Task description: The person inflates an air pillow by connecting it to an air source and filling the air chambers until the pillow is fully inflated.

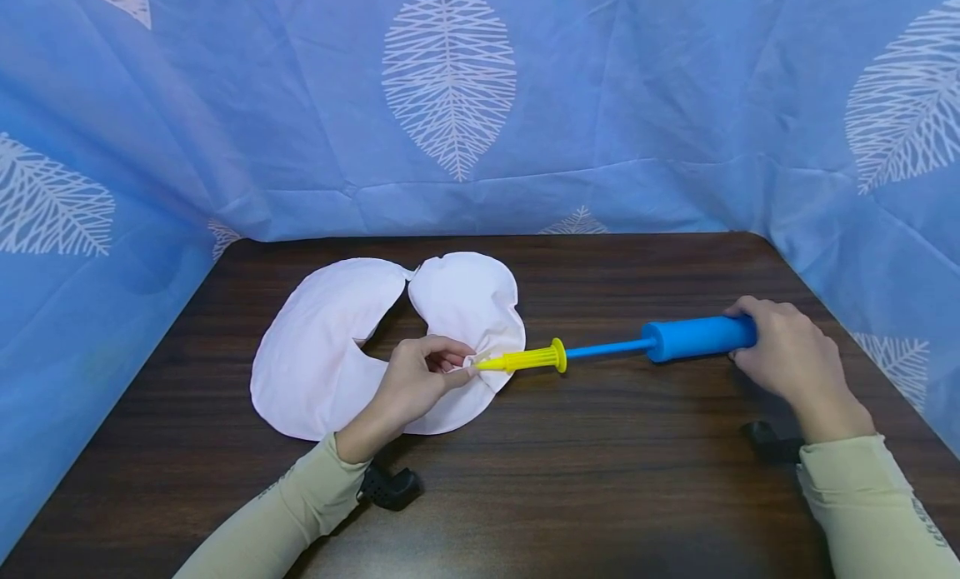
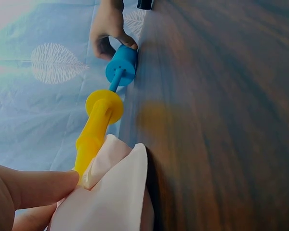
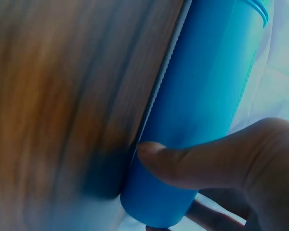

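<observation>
A pale pink inflatable neck pillow (image 1: 307,354) lies on the table, looking rather flat and creased. My left hand (image 1: 420,371) pinches the pillow's valve area together with the tip of the hand pump's yellow nozzle end (image 1: 528,360); in the left wrist view my thumb (image 2: 48,185) presses there, and the valve itself is mostly hidden. A thin blue rod (image 1: 607,348) runs from the yellow part to the blue pump barrel (image 1: 697,338). Around the barrel's far right end, my right hand (image 1: 795,354) grips with thumb and fingers, also seen close up in the right wrist view.
The dark wooden table (image 1: 600,479) has its back edge against a blue curtain (image 1: 300,104) with white leaf prints, which also hangs at both sides. A black wrist camera (image 1: 392,487) sits under the left wrist, another (image 1: 768,442) beside the right.
</observation>
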{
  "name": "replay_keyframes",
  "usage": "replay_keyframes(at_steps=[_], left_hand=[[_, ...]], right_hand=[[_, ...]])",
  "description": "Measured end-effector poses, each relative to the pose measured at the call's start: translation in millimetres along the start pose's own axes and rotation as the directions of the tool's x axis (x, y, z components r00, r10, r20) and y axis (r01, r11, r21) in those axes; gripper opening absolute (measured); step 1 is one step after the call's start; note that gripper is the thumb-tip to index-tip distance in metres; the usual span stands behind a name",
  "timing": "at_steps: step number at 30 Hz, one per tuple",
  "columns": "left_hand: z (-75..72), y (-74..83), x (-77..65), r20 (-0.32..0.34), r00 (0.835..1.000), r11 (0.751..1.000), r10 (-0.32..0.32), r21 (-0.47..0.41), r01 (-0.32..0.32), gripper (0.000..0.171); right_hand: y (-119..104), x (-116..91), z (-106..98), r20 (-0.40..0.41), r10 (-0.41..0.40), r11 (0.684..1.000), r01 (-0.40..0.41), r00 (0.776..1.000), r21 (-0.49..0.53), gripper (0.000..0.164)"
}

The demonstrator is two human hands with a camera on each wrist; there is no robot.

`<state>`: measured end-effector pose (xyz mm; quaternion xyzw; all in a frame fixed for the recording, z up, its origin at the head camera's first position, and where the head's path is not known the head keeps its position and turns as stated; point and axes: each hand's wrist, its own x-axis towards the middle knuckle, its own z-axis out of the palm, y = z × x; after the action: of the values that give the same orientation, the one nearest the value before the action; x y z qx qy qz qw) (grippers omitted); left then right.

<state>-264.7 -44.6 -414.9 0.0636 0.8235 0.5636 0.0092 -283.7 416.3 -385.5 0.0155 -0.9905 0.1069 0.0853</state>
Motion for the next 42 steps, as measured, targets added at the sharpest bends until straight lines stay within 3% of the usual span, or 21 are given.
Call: replay_keyframes(at_steps=[3,9,14,22,28,36,42], left_hand=[[-0.3,0.1,-0.5,0.002,1.0,1.0,-0.007,-0.002,0.007,0.022],[-0.6,-0.2,-0.6,0.005,1.0,1.0,-0.017,0.004,0.017,0.022],[-0.8,-0.2,-0.9,0.005,1.0,1.0,-0.014,0.011,0.014,0.022],[1.1,0.4,-1.0,0.009,1.0,1.0,-0.009,0.015,0.009,0.022],[2.1,1.1,-0.5,0.013,1.0,1.0,-0.014,0.017,0.014,0.022],[2.4,-0.5,0.0,0.021,1.0,1.0,-0.012,0.009,0.012,0.022],[3.2,-1.1,-0.3,0.016,1.0,1.0,-0.006,0.008,0.006,0.021]], right_hand=[[3,1,-1,-0.004,0.007,1.0,-0.007,1.0,0.018,0.049],[-3,2,3,-0.017,-0.056,0.997,0.056,0.998,0.058,0.047],[-23,1,8,-0.014,-0.118,0.989,0.119,0.993,0.083,0.049],[-64,-3,8,0.075,-0.2,0.976,0.192,0.977,0.104,0.054],[-82,-10,12,0.054,-0.276,0.959,0.271,0.96,0.078,0.054],[-74,-9,14,0.036,-0.265,0.959,0.259,0.964,0.114,0.053],[-48,-3,11,0.061,-0.194,0.975,0.185,0.979,0.123,0.055]])
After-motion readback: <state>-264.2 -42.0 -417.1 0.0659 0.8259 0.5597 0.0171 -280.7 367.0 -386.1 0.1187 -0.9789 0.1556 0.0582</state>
